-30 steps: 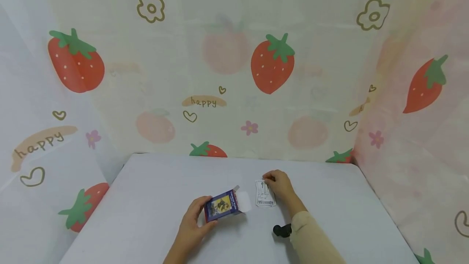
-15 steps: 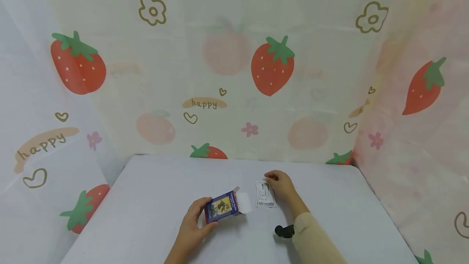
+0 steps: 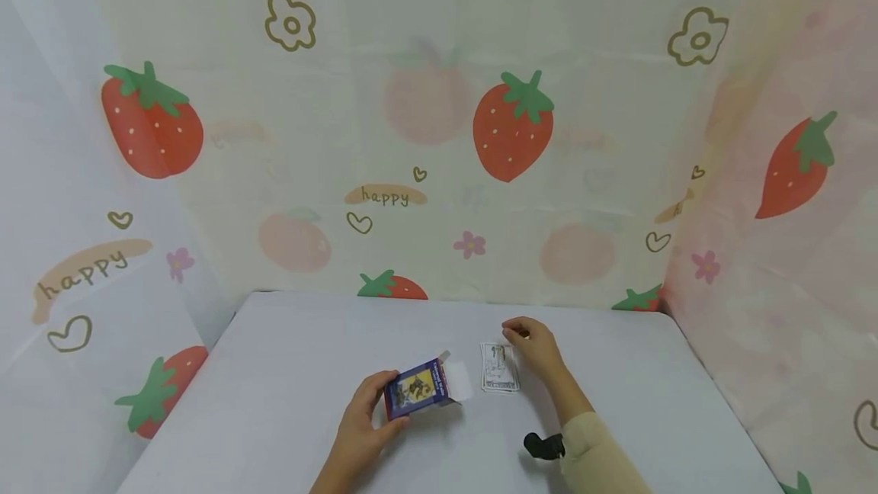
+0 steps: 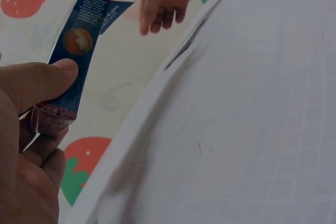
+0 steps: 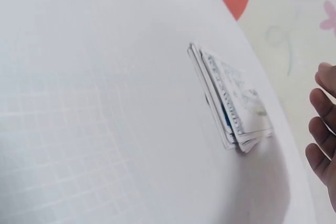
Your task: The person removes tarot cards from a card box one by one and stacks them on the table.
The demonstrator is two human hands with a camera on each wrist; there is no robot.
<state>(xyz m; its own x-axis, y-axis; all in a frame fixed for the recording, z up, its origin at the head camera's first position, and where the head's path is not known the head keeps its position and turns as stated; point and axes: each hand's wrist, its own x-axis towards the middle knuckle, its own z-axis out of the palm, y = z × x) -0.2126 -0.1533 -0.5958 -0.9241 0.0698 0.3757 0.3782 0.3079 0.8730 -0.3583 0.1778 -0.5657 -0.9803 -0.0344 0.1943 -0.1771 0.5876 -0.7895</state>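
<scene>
My left hand (image 3: 360, 424) grips a small blue card box (image 3: 414, 390) with a yellow picture on its front. The box is tilted, its white end flap open toward the right. In the left wrist view the thumb lies across the narrow side of the box (image 4: 79, 51), which bears a round face print. A small stack of cards (image 3: 499, 368) with a black-and-white printed top lies on the table, its edges slightly uneven. Just beyond and right of it hovers my right hand (image 3: 538, 348), fingers loosely bent and holding nothing; the right wrist view shows the stack (image 5: 236, 98) apart from the fingers.
A white-covered table (image 3: 329, 326) spans the space, backed and flanked by fabric walls (image 3: 590, 136) printed with strawberries, flowers and the word happy. A black device (image 3: 543, 446) sits at the right wrist, beside a beige sleeve (image 3: 597, 452).
My right hand has drawn slightly right, off the top edge of the card stack, so more of the top card shows. The left hand and box have hardly moved.
</scene>
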